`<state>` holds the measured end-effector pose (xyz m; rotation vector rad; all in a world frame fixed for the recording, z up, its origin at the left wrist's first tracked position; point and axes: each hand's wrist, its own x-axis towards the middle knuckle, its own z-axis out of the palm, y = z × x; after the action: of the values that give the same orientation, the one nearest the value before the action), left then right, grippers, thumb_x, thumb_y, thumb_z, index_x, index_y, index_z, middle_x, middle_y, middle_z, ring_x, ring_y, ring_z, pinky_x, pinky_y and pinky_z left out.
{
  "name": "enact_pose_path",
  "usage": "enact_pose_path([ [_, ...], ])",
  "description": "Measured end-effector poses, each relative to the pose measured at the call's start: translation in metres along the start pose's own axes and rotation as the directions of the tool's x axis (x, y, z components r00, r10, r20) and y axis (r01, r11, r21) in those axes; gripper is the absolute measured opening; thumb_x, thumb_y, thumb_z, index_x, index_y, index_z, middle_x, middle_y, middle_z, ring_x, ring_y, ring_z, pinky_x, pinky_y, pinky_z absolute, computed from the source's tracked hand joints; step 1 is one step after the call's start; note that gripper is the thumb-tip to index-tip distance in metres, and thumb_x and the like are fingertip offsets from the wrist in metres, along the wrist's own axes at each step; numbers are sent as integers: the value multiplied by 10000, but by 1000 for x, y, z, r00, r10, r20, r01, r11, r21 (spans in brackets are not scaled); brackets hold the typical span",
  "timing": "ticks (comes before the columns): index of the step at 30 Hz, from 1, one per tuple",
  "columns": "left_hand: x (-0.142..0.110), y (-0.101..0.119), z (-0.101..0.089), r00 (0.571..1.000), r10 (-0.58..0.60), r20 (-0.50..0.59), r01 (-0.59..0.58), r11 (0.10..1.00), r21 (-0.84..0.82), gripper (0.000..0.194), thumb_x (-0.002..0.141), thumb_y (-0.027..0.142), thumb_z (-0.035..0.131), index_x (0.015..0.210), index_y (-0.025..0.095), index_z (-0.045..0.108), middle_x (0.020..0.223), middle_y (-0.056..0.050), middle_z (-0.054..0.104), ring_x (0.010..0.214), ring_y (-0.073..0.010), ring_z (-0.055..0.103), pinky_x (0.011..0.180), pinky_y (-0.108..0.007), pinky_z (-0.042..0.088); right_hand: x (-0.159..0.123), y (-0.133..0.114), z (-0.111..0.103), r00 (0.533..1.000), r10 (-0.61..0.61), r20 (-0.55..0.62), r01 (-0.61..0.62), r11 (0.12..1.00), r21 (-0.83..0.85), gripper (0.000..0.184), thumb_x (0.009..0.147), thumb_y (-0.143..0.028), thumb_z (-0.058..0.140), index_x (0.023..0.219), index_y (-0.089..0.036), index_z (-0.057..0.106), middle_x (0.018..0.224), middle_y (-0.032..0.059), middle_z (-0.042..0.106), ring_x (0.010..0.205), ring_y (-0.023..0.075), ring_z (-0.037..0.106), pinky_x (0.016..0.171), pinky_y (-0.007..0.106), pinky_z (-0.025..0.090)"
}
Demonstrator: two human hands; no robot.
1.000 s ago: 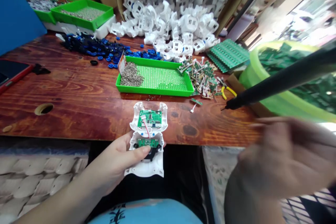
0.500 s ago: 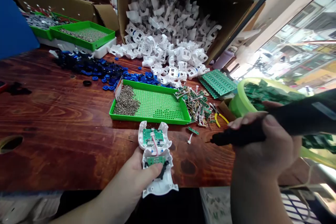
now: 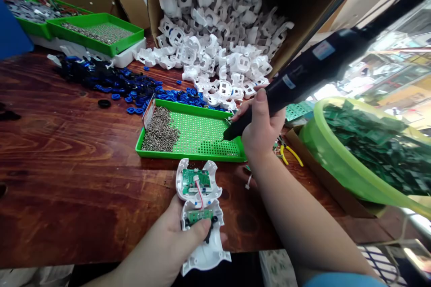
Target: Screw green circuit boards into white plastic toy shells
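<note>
My left hand grips a white plastic housing at the table's front edge, thumb pressed on a small green circuit board inside it. A second white shell half with a larger green board lies just beyond, joined by a red and white wire. My right hand is closed round a black electric screwdriver, whose tip points down over the right part of a green perforated tray. A heap of small screws fills the tray's left end.
A cardboard box spills white plastic shells at the back. Blue parts lie scattered to the left, with more green trays behind. A green basin of circuit boards stands at the right, yellow-handled pliers beside it.
My right hand took hold of the screwdriver and carried it left and away from me, from the table's right side to over the green tray. The left hand kept the housing.
</note>
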<state>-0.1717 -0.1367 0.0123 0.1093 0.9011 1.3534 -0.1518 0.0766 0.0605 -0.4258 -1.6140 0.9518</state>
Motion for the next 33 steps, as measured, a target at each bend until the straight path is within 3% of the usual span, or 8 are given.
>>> enact_pose_path([
  [6,-3,4,8,999,-11,-51,11,1000,0,470,737,289,708,1152,211,500,923,-47,699,839,-216,664,768,-313,510,-3,3,3,1000,6,25,-6,1000,-20,186,842,-413,439,925,-257,379,640,-42,425,436,84,447,440,246,407],
  [13,-1,3,2,996,39,-75,-30,993,112,397,731,310,710,1090,206,579,1174,-96,642,1103,-290,570,847,-346,484,-3,2,3,999,19,30,-18,1000,-18,188,835,-403,458,917,-254,378,728,-23,447,446,73,457,445,245,418],
  [18,-4,4,12,988,-15,-156,9,999,-37,625,679,255,758,1227,231,458,1022,-71,705,866,-227,673,740,-286,513,-5,-1,4,999,40,34,-41,999,25,170,805,-357,511,863,-247,395,668,-37,454,426,78,469,441,248,414],
  [23,-7,7,16,987,-13,-162,4,998,-57,551,662,239,771,1147,210,511,874,-46,715,763,-194,670,671,-254,514,-4,2,4,999,37,6,-37,999,3,173,813,-370,485,902,-252,397,700,-31,453,439,79,464,440,250,416],
  [26,-7,7,14,988,-14,-152,2,997,-74,537,689,209,753,1157,196,489,887,-48,706,718,-165,656,645,-241,506,-2,-14,1,998,-14,-68,15,1000,15,179,821,-374,484,920,-247,406,688,-20,451,448,90,430,438,257,394],
  [29,-4,6,10,993,-15,-120,3,995,-98,560,714,197,734,1197,192,449,901,-49,699,721,-152,646,660,-239,496,-7,-49,-2,991,-43,-128,44,999,5,162,844,-373,444,933,-239,447,734,1,469,451,95,417,420,264,364],
  [33,-3,3,6,998,-6,-58,2,997,-76,561,728,235,725,1209,198,440,844,-41,689,713,-151,629,647,-239,478,-23,-90,-3,994,106,-13,-105,993,57,162,878,-397,365,876,-252,438,504,-49,422,350,123,427,347,274,363],
])
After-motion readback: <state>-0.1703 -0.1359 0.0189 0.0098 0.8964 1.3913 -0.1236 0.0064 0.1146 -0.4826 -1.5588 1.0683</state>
